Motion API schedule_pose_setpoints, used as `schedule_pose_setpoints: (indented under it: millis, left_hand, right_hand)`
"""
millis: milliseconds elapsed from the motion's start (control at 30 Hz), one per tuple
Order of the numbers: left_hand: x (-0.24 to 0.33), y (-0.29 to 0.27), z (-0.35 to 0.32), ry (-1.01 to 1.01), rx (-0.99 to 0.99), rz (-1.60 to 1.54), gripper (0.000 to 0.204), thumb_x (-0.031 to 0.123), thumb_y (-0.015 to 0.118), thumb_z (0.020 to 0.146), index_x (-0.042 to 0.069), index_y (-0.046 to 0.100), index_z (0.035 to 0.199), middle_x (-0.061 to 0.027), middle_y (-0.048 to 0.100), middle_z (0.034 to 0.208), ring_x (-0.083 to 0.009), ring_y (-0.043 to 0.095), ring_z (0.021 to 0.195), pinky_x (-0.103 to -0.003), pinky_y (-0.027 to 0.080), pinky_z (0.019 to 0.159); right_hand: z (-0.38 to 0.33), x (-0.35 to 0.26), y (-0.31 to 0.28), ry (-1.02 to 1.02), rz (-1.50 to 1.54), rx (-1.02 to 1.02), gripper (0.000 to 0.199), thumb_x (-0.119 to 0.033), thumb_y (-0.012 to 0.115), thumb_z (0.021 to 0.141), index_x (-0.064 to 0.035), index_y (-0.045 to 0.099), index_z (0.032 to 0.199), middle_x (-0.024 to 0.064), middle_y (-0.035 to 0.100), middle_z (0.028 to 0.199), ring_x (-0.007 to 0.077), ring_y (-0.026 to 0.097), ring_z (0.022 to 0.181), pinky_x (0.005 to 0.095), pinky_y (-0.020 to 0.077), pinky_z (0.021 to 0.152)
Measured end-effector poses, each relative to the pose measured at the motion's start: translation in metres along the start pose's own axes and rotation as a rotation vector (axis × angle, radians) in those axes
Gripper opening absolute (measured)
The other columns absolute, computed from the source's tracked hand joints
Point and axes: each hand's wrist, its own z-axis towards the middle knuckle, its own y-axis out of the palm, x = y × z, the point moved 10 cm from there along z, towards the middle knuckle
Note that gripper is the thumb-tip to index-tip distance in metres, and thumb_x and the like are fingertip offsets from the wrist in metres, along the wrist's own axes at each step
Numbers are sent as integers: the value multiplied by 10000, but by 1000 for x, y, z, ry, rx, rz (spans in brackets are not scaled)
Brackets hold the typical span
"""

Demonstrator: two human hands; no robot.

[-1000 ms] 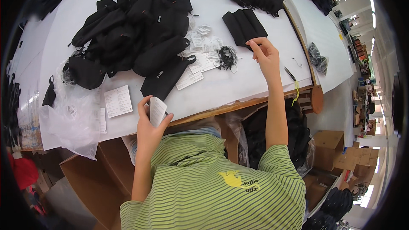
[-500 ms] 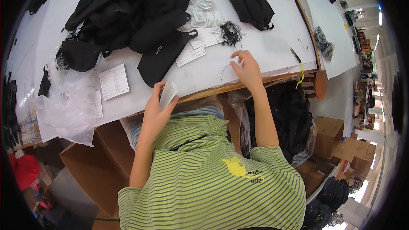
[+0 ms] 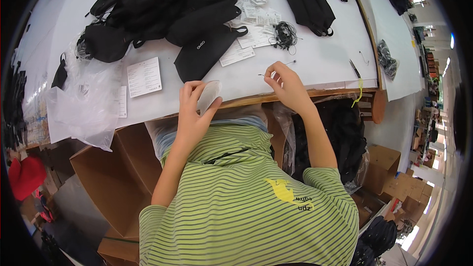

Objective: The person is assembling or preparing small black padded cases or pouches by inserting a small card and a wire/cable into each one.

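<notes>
My left hand [image 3: 193, 111] is closed on a white paper tag [image 3: 209, 94], held between thumb and fingers over the table's front edge. To its right, my right hand [image 3: 288, 87] pinches a thin black string [image 3: 261, 75], whose ends stick out on either side of the fingertips. Just beyond the left hand lies a flat black pouch [image 3: 206, 53] with a loop at one end. A tangle of black strings [image 3: 286, 36] rests on the table past the right hand. Beside it are loose white tags [image 3: 258, 12] and a printed white card [image 3: 238, 57].
A heap of black bags [image 3: 157, 7] covers the far left. Clear plastic [image 3: 86, 113] and a printed sheet [image 3: 144, 77] lie at left. Snips with a yellow cord [image 3: 355, 70] rest at right. A cardboard box [image 3: 106, 167] and a bag of black goods [image 3: 340, 138] stand below the edge.
The view has shifted, so the table things sit farther right and higher. My right hand has turned the string, which earlier hung down to the left. The tag stays in my left hand.
</notes>
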Motion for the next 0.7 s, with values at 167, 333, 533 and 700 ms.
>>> schedule_pose_setpoints:
  millis: [167, 333, 533, 700]
  left_hand:
    - [-4, -11, -2, -58, 110, -194, 212, 106, 662, 829, -4, 628, 1008, -78, 560, 895, -245, 521, 868, -302, 416, 770]
    - [-12, -15, -6, -131, 176, -259, 183, 80, 688, 812, -9, 620, 956, -78, 587, 841, -207, 557, 787, -284, 436, 710]
    - [-14, -16, -9, -166, 204, -275, 178, 73, 711, 794, -6, 619, 925, -72, 607, 828, -172, 567, 753, -271, 446, 684]
    - [-2, -22, -7, -70, 246, -142, 175, 60, 713, 779, 2, 624, 917, -70, 608, 821, -188, 555, 731, -285, 447, 673]
  right_hand:
    - [-3, -49, 30, 91, 664, 50, 104, -90, 651, 820, -14, 581, 829, -43, 401, 530, 44, 362, 504, 238, 324, 508]
    - [-1, -73, 25, 106, 709, 237, 116, -109, 701, 783, -32, 624, 825, -85, 258, 549, 24, 232, 517, 215, 202, 483]
    - [-1, -83, 29, 105, 620, 269, 103, -119, 708, 776, -57, 645, 828, -57, 237, 534, 35, 226, 495, 237, 194, 461]
    - [-2, -89, 27, 65, 488, 336, 103, -132, 701, 778, -62, 643, 826, -28, 244, 514, 61, 237, 469, 255, 208, 449]
